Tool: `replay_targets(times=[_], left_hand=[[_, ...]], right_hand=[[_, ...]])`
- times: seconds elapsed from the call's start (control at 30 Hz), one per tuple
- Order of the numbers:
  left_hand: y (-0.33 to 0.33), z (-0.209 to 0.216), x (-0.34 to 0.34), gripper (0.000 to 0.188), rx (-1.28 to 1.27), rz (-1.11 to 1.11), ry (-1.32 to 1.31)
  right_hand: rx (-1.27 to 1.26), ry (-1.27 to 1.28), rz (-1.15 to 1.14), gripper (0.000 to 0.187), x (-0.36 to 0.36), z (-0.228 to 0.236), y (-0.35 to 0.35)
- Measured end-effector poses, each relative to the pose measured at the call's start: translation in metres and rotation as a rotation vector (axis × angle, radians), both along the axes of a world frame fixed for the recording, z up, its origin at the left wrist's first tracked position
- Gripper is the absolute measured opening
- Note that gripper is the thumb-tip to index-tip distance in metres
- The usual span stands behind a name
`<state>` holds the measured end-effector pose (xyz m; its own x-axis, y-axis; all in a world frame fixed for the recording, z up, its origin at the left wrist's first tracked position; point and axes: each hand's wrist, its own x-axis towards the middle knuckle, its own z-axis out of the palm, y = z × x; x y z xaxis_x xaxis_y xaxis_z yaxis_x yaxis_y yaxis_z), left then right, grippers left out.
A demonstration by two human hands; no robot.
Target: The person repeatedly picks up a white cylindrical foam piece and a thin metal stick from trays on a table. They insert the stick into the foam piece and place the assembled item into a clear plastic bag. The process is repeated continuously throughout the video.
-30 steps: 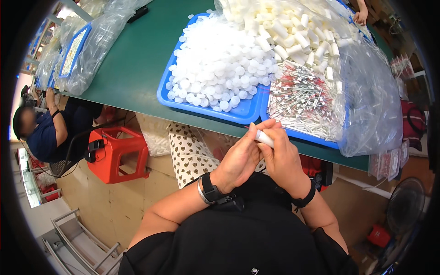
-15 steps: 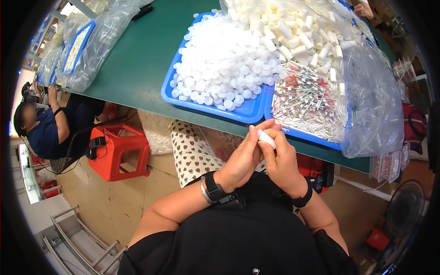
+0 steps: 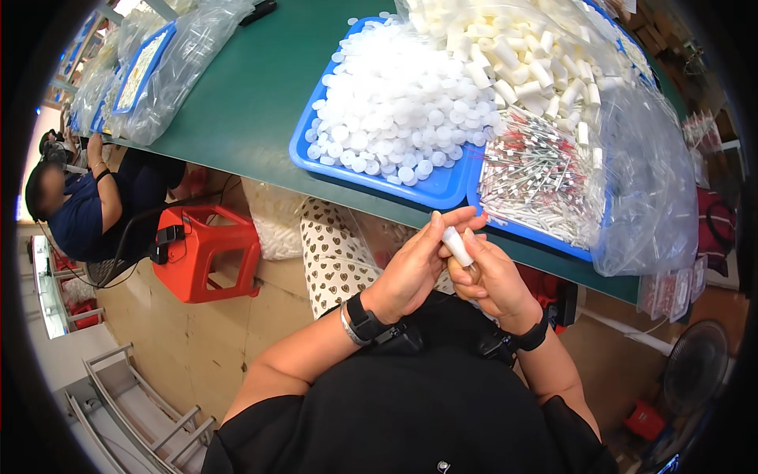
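A small white cylinder (image 3: 456,246) is held between my two hands above my lap, just in front of the table edge. My right hand (image 3: 499,286) is closed, its thumb and curled fingers gripping the cylinder's lower end. My left hand (image 3: 414,268) holds the upper end, thumb raised at one side and longer fingers reaching behind it. Whether anything is inside the cylinder does not show. Beyond my hands, a blue tray (image 3: 430,193) is heaped with translucent white discs (image 3: 403,103). Beside it, another blue tray (image 3: 545,243) holds thin white sticks with red and metallic parts (image 3: 537,170).
Cream cylinders (image 3: 525,59) are piled at the back in clear plastic, and a loose plastic bag (image 3: 643,182) drapes the right corner of the green table (image 3: 229,110). At left stands a red stool (image 3: 209,249) near a seated person (image 3: 95,197). A fan (image 3: 695,367) is at right.
My right hand has shifted down and turned, so more of the white cylinder shows. My left hand stays near its upper end. The whole view has shifted slightly.
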<state>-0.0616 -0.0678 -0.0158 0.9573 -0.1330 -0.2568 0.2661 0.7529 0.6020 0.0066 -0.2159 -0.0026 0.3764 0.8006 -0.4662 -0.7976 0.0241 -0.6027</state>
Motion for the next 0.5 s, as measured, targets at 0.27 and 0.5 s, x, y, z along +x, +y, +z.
replay_targets(times=[0.27,0.5], left_hand=[[-0.018,-0.018,-0.014,0.063,0.122,0.115,-0.047],[0.001,-0.011,-0.019,0.062,0.017,0.076,0.079]], right_hand=[[-0.382,-1.200,-0.146,0.030,-0.034,-0.024,0.022],[-0.081,-0.102,0.053,0.044,-0.006,-0.014,0.009]])
